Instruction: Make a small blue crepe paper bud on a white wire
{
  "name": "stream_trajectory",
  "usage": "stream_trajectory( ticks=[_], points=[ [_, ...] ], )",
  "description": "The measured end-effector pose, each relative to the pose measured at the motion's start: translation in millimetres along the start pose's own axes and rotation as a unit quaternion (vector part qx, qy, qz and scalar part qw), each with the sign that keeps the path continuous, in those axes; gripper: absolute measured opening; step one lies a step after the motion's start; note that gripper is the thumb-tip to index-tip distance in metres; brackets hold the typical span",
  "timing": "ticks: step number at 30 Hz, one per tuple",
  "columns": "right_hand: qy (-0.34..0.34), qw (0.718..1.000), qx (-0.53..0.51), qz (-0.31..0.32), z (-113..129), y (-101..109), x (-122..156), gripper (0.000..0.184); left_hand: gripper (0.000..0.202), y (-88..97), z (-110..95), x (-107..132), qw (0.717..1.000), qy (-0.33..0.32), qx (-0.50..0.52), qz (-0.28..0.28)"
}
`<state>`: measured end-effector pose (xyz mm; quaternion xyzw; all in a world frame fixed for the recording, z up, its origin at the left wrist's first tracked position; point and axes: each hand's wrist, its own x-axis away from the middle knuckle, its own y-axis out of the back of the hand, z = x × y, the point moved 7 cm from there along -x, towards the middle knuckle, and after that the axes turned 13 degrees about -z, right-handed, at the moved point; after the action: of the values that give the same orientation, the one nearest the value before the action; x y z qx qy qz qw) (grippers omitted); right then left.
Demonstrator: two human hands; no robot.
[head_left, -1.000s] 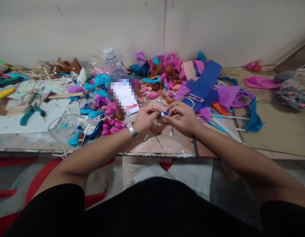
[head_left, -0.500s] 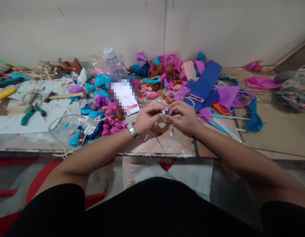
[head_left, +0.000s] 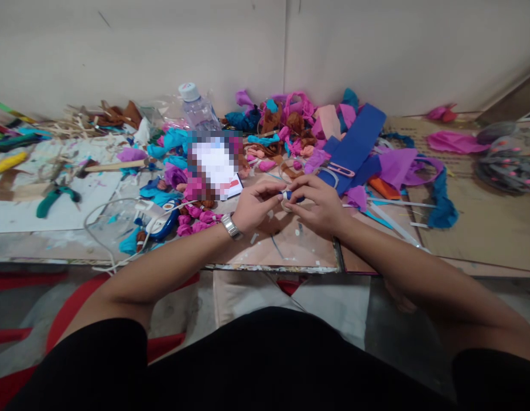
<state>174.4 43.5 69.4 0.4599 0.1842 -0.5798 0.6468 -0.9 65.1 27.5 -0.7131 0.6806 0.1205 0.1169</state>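
Note:
Both of my hands meet over the middle of the table [head_left: 308, 245]. My left hand [head_left: 257, 210], with a metal watch [head_left: 231, 226] on the wrist, is closed in a pinch on a small blue and white piece [head_left: 286, 195]. From the other side my right hand [head_left: 320, 204] pinches the same piece between thumb and fingers. Its exact kind is too small to make out. Just beyond my right hand lie blue paper strips [head_left: 361, 140] and a pink-handled cutter [head_left: 342, 170]. A phone [head_left: 216, 162] with a blurred screen lies beyond my left hand.
Crumpled coloured paper pieces [head_left: 294, 123] pile up against the wall, beside a water bottle [head_left: 200, 111]. Green pliers [head_left: 51, 201], a hammer [head_left: 117, 165] and a blue-white device with a cable [head_left: 164, 224] lie left. Cardboard [head_left: 483, 211] covers the right side.
My right hand's fingers have shifted slightly around the small blue and white piece, and more of its blue shows. My left hand stays in place.

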Motion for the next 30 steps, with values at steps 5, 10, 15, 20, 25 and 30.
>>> stream_trajectory(
  ticks=[5, 10, 15, 20, 25, 30],
  points=[
    [0.010, 1.000, -0.009, 0.007, 0.7, -1.7, 0.8, 0.007, 0.036, 1.7, 1.9, -0.4, 1.000, -0.002, 0.003, -0.007],
    [0.000, 0.999, -0.045, 0.019, 1.5, -1.5, 0.0, 0.013, 0.038, 1.3, 2.4, -0.9, 1.000, -0.006, -0.002, 0.000],
    [-0.137, 0.983, -0.117, -0.011, -16.5, -3.1, 5.5, 0.037, 0.034, -0.4, -9.2, 0.1, 0.997, -0.067, -0.024, 0.006],
    [-0.212, 0.964, -0.159, 0.004, -23.6, -16.3, 14.9, 0.046, 0.032, -5.6, -21.0, 4.8, 0.988, -0.137, -0.063, 0.036],
    [-0.275, 0.939, -0.206, -0.005, -28.6, -21.0, 19.4, 0.051, 0.039, -7.3, -22.9, 6.4, 0.988, -0.129, -0.068, 0.051],
    [-0.292, 0.930, -0.221, -0.004, -32.3, -22.7, 20.7, 0.057, 0.038, -7.4, -23.6, 6.7, 0.988, -0.125, -0.069, 0.050]
  ],
)
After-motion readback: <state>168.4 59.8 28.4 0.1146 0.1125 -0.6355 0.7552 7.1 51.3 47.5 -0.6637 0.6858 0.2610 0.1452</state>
